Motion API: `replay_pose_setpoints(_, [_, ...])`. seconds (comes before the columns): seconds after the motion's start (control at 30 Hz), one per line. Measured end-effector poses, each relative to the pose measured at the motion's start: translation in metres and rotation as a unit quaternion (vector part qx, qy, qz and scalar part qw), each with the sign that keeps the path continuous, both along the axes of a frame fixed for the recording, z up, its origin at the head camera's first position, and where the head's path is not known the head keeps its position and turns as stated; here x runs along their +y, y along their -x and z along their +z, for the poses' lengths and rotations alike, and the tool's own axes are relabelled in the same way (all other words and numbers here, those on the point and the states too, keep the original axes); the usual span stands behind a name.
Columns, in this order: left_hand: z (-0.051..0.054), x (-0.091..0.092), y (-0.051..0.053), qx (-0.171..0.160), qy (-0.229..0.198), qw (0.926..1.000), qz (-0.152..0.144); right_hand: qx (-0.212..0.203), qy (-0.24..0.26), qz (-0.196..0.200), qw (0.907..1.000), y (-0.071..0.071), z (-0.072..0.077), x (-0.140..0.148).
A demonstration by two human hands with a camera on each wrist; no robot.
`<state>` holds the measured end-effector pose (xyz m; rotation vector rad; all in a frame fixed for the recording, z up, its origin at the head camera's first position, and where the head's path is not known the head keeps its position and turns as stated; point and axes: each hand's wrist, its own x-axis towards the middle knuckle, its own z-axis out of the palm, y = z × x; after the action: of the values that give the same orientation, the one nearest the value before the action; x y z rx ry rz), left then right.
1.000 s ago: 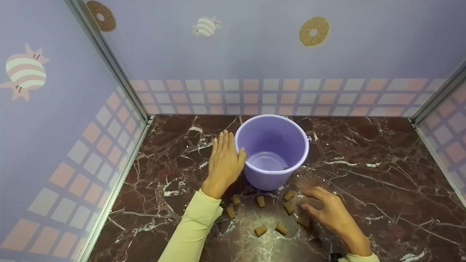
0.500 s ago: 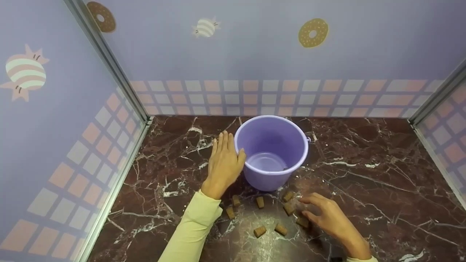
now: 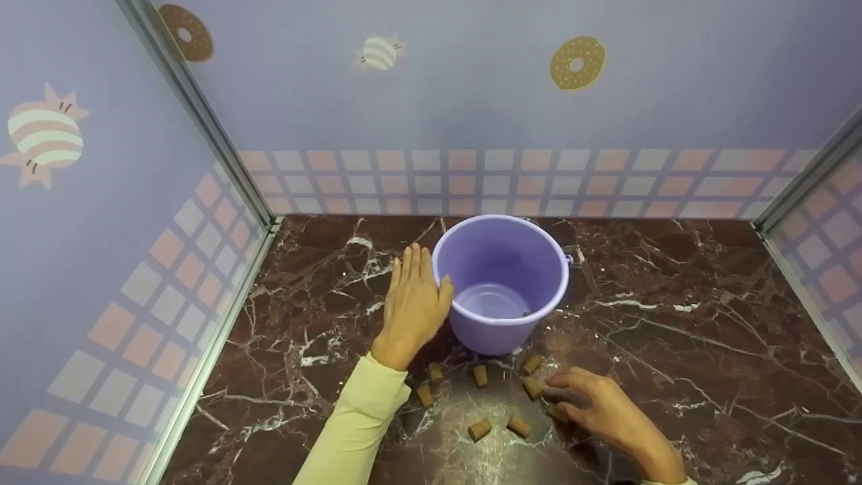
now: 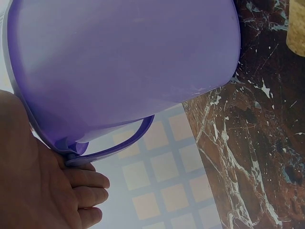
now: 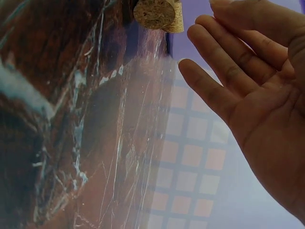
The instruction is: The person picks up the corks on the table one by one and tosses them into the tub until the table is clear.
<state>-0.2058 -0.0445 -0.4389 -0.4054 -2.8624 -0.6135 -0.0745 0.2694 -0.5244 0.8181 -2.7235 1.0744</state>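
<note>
A purple bucket [image 3: 495,337] stands upright on the dark marbled surface. My left hand [image 3: 416,310] rests against its left rim, fingers extended along the outside and thumb at the rim. The left wrist view shows those fingers by the bucket's handle [image 4: 128,143]. My right hand [image 3: 603,404] hovers just above the surface, fingers loosely bent and holding nothing. Several tapered brown corks lie in front of the bucket. Nearest the right hand are one cork [image 3: 533,387] by its fingertips and another cork [image 3: 557,412] partly hidden under the thumb. A cork [image 5: 153,13] also shows beyond the hand in the right wrist view.
More corks lie scattered nearer the left forearm and front, such as a cork [image 3: 479,430] and a cork [image 3: 425,395]. A small dark spot shows inside the bucket. A patterned back wall [image 3: 471,101] and a left wall [image 3: 101,236] enclose the surface.
My right hand has moved slightly down and to the left, closer to the corks. My left hand and the bucket keep their places.
</note>
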Motion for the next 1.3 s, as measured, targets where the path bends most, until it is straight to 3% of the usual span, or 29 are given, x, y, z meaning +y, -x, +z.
replay_pose_setpoints(0.17, [0.0, 0.0, 0.0, -0.009, 0.004, 0.9999, 0.002, -0.019, -0.001, -0.002, 0.9998, 0.0, -0.003, -0.001])
replay_pose_setpoints(0.37, [-0.001, 0.0, 0.001, -0.005, 0.003, 1.0, 0.002, -0.003, 0.005, 0.012, 0.9999, 0.001, -0.009, -0.003])
replay_pose_setpoints(0.8, [0.0, 0.001, 0.0, 0.0, -0.008, 1.0, 0.0, -0.084, -0.008, 0.018, 0.9962, -0.002, -0.01, 0.001])
replay_pose_setpoints(1.3, [0.0, 0.0, -0.001, -0.002, -0.008, 1.0, 0.001, -0.084, -0.02, 0.011, 0.9962, -0.004, -0.011, -0.001])
